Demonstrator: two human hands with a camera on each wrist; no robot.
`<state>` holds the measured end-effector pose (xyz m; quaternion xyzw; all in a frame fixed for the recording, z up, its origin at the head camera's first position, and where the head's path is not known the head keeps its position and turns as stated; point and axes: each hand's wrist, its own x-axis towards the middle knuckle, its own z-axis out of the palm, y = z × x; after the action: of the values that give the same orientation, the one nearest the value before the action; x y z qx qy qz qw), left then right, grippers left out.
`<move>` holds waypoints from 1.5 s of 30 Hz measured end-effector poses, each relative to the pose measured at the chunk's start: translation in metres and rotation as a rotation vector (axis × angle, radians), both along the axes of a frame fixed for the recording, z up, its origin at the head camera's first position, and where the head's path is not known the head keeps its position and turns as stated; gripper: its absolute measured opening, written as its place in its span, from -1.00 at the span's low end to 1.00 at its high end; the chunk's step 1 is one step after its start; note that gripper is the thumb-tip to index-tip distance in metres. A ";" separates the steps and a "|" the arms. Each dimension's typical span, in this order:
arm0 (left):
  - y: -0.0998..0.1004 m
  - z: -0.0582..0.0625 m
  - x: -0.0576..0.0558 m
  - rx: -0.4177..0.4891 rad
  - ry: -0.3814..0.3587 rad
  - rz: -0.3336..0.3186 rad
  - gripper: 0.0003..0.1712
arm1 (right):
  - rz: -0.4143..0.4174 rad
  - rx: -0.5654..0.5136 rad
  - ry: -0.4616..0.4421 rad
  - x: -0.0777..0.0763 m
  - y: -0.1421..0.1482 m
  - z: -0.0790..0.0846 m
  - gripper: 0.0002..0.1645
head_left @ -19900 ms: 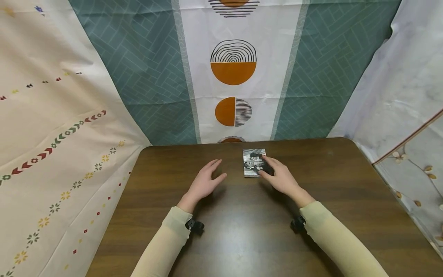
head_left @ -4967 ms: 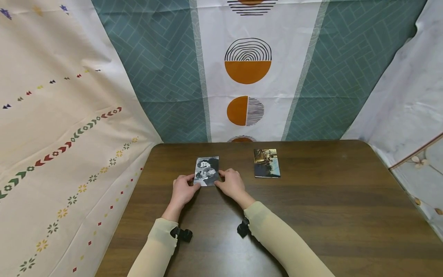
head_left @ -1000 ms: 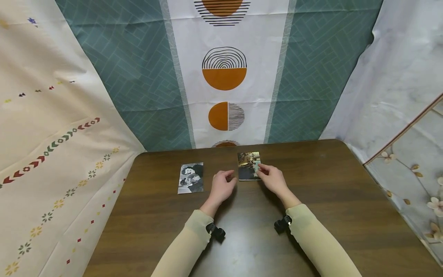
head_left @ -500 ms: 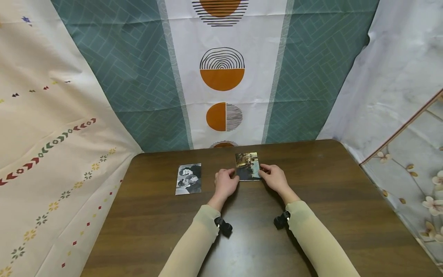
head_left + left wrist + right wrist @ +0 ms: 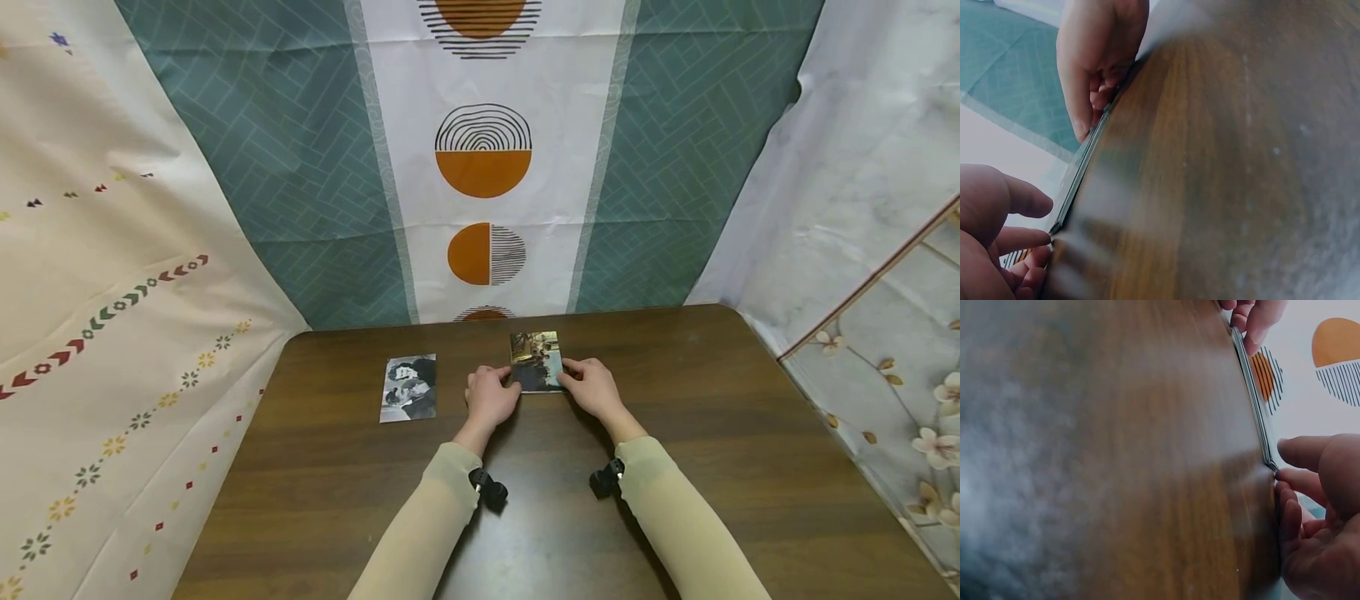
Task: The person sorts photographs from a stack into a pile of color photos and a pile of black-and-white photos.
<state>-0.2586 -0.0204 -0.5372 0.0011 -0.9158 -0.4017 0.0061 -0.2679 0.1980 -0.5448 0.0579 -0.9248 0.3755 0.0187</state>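
Observation:
A small stack of picture cards (image 5: pixel 536 360) lies near the table's far edge, a dark, colourful scene on top. My left hand (image 5: pixel 491 397) holds its left edge near the front corner. My right hand (image 5: pixel 595 388) holds the right edge, thumb at the front right corner. In the left wrist view, several thin layers show along the stack's edge (image 5: pixel 1079 172), between my left fingers (image 5: pixel 1025 239) and the right hand (image 5: pixel 1100 59). The right wrist view also shows the layered edge (image 5: pixel 1255 403). Left of the hands, a black-and-white picture card (image 5: pixel 409 388) lies flat, apart from the stack.
The brown wooden table (image 5: pixel 360 508) has rounded far corners. A green and white patterned cloth (image 5: pixel 495 192) hangs behind it, a cream cloth (image 5: pixel 135 333) on the left and a pale floral cloth (image 5: pixel 862 250) on the right. Each wrist wears a small black camera (image 5: pixel 489 490).
The black-and-white card has gone from atop the stack to the left, carried by both hands. Over the last second, my left hand has reached the stack's left edge; my right fingers moved to its right edge.

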 end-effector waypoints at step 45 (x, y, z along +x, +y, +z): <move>-0.004 -0.002 0.002 0.164 -0.033 -0.010 -0.47 | -0.012 -0.122 -0.163 0.003 0.002 0.004 -0.32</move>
<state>-0.2564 -0.0246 -0.5391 0.0035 -0.8797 -0.4755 -0.0112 -0.2652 0.1996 -0.5411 0.0202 -0.8990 0.4345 -0.0510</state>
